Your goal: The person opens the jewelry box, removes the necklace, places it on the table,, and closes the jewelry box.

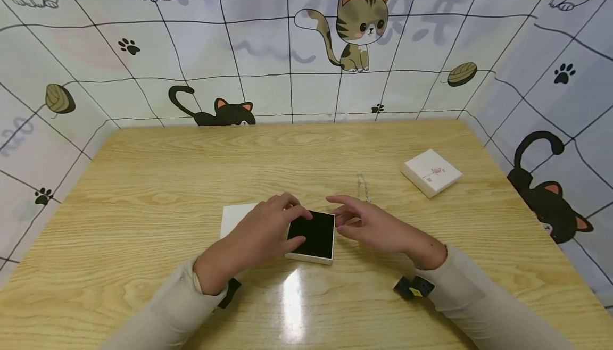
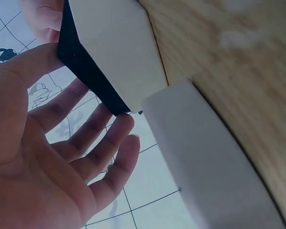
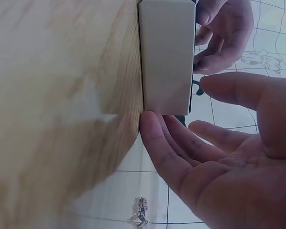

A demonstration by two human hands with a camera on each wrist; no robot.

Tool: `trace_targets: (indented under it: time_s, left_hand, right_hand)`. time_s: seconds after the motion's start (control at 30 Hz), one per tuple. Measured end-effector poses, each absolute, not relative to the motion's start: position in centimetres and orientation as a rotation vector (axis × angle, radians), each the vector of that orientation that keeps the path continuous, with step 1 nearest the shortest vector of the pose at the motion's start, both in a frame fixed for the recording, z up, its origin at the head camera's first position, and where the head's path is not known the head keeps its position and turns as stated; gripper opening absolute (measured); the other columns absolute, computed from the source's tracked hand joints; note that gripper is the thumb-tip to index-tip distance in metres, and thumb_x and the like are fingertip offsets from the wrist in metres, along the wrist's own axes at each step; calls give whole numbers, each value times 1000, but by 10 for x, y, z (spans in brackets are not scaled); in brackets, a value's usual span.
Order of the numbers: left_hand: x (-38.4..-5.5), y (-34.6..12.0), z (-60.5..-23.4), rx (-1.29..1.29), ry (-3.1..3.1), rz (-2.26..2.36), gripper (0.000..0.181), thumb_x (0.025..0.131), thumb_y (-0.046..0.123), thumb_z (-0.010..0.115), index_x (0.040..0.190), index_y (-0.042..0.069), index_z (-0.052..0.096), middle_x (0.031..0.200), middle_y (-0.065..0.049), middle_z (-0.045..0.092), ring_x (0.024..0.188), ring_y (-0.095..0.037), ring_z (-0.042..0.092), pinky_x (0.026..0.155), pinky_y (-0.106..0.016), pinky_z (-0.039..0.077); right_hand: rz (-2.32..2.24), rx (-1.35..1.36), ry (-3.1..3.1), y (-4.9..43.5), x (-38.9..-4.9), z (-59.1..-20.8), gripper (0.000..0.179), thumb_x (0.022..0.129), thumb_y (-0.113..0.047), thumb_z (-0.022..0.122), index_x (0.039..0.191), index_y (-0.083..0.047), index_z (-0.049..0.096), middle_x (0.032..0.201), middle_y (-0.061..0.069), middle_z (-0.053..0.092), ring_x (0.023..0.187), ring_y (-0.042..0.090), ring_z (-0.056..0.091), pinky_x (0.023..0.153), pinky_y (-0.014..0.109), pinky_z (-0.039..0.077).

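Box (image 1: 309, 259), roughly square (no clear long axis), black pad (image 1: 320, 239) upward, lies partly beneath my nearer left hand (image 1: 266, 225); right hand (image 1: 367, 225) just beside right edge; both loose, grasping nothing.

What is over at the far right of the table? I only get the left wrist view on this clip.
Observer: In the head view, a flat white box with a pink flower print sits there.
Operator: Anything smaller near the right hand?
Observer: Yes, a silvery chain lies on the table just beyond that hand.
Operator: And the box by the left hand? From here I see only its pale outside and a dark edge.
Observer: From above, a flat black surface fills that box's top within a thin white rim, partly covered by the left hand's fingers.
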State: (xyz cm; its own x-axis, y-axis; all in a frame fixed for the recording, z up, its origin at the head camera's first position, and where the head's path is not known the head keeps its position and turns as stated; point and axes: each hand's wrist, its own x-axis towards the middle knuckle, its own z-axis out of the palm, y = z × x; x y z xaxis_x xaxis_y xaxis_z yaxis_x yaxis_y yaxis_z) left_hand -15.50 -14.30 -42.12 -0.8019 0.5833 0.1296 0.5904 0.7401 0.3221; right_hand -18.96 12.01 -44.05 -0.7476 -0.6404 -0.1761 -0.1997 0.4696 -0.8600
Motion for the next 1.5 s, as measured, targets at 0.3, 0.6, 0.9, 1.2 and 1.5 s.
trace_targets:
  time_s: [0.3, 0.6, 0.9, 1.2, 1.5]
  left_hand:
    - [-155, -143, -423, -983, -2950, -562, 38, 86, 30, 80, 120, 20, 68, 120, -2, 61, 113, -24, 58, 88, -41, 51]
    - [-153, -142, -425, -990, -2902, -473, 35, 85, 32, 80, 117, 22, 69, 119, 0, 61, 115, -25, 58, 90, -45, 50]
    - [-147, -136, -422, -1159, -2911, -481, 27, 96, 32, 68, 121, 23, 70, 131, -3, 60, 126, -25, 54, 102, -47, 46]
    - [-146, -134, -428, -1185, -2856, -497, 28, 99, 11, 59, 119, 25, 72, 130, -4, 62, 124, -25, 57, 96, -46, 50]
    - [-146, -134, -426, -1190, -2918, -513, 27, 99, 19, 61, 122, 29, 71, 133, -3, 61, 127, -24, 55, 97, -46, 48]
  right_hand:
    - [-1213, -765, 2244, 120, -188, -439, 55, 99, -8, 59, 150, -2, 40, 139, 21, 55, 120, 30, 59, 102, 46, 50]
    - [-1220, -785, 2240, 121, -189, -441, 55, 99, -8, 61, 150, -1, 40, 138, 21, 56, 120, 31, 59, 101, 43, 51]
    - [-1210, -737, 2230, 119, -189, -439, 58, 99, -8, 60, 152, -6, 38, 141, 18, 54, 122, 28, 59, 103, 44, 50]
    - [-1208, -736, 2235, 119, -189, -439, 58, 99, -8, 60, 153, -6, 38, 140, 17, 55, 122, 28, 59, 103, 43, 50]
    - [-1203, -740, 2236, 119, -189, -439, 56, 100, -9, 60, 152, -6, 39, 139, 16, 55, 122, 28, 58, 103, 42, 50]
